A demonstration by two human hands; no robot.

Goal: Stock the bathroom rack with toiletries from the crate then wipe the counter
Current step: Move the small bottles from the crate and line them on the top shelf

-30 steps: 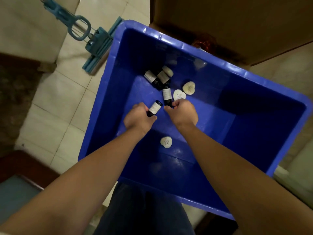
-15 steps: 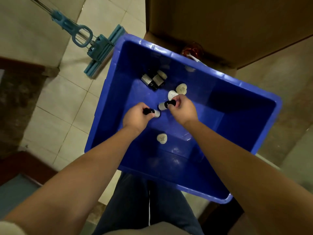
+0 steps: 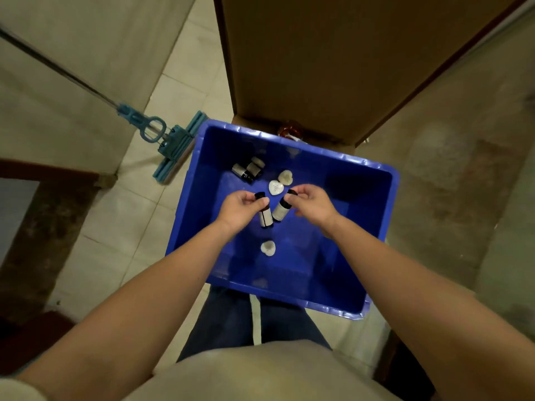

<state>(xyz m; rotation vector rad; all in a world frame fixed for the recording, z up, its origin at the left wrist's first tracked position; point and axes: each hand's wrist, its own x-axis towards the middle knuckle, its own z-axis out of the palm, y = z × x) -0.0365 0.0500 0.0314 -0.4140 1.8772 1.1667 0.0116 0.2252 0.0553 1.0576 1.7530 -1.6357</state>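
Note:
A blue plastic crate (image 3: pixel 376 204) stands on the floor in front of me. My left hand (image 3: pixel 240 208) pinches a small dark bottle (image 3: pixel 265 217) by its black cap, above the crate's inside. My right hand (image 3: pixel 311 204) pinches a second small bottle with a white label (image 3: pixel 279 209) by its cap; both bottles hang downward, side by side. On the crate's bottom lie two more small bottles (image 3: pixel 247 169) at the far left, two white heart-shaped soaps (image 3: pixel 279 182) beyond my hands, and a third heart soap (image 3: pixel 267 247) nearer me.
A blue squeeze mop (image 3: pixel 173 146) leans from the left wall onto the tiled floor beside the crate. A large brown cardboard box (image 3: pixel 333 59) rises behind the crate, with a reddish object (image 3: pixel 291 131) at its base. Dark wood edges sit at the lower left.
Both hands have lifted their bottles off the crate's bottom and turned them to hang by the caps. The camera has risen, so the crate looks smaller and farther.

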